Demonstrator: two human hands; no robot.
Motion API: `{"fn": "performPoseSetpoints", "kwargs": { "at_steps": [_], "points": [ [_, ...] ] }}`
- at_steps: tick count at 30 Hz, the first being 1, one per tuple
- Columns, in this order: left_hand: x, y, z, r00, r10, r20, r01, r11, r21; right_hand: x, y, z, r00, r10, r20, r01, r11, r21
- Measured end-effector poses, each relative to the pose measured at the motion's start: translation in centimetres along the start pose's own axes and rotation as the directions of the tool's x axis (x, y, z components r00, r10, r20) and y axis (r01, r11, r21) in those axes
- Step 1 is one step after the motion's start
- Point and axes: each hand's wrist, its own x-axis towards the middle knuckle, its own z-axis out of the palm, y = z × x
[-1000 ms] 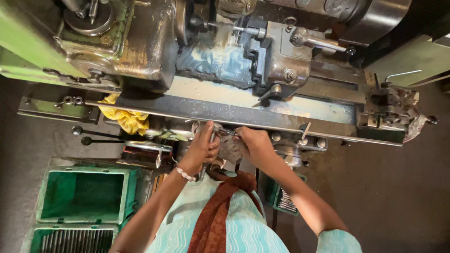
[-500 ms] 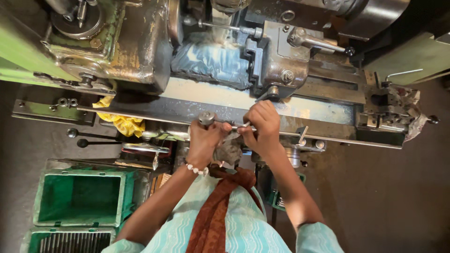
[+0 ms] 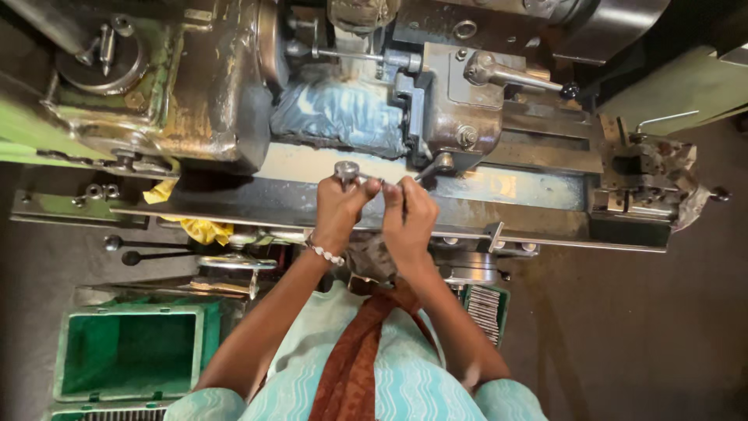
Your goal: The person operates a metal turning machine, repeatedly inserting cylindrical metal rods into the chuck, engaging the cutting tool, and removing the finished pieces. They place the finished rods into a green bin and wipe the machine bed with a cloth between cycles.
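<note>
Metal rod [image 3: 372, 181], thin and grey with a round knob-like head at its left end, sat pinched between my two hands just above the front edge of the lathe bed [image 3: 499, 187]. Going from the left: a green crate [image 3: 128, 351] stood open on the floor, and a yellow rag [image 3: 204, 228] hung under the machine's front rail. Next came my left hand [image 3: 336, 212], a bead bracelet [image 3: 325, 253] on its wrist, fingers closed around the rod right below the round head. Touching it on the right, my right hand [image 3: 407, 218] was closed on the other end, thumb and fingertips pressed together over the shaft. Further right lay a lever handle [image 3: 506, 75] on the carriage, well apart from both hands, and beyond it the grimy right end of the bed.

I judged the piece to be stiff steel, light enough for fingertips, not fragile. The whole machine looked oily, so I expected the shaft to be slick. The best hold seemed to be at the head, where the wider shoulder gave the fingers a stop, with the second hand steadying the plain end. I could not tell whether the shaft was threaded.
</note>
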Motion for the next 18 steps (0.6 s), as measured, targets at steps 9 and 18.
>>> {"fn": "performPoseSetpoints", "kwargs": {
  "at_steps": [9, 18],
  "points": [
    [4.6, 1.7, 1.8, 0.998, -0.006, 0.068, 0.005, 1.000, 0.005, 4.1, 3.8, 1.5, 0.990, 0.120, -0.071, -0.114, 0.990, 0.085],
    [11.4, -0.6, 1.9, 0.900, -0.349, 0.260, 0.420, 0.855, -0.305, 7.8, 8.2, -1.3, 0.993, 0.105, -0.044, -0.105, 0.994, 0.000]
  ]
}}
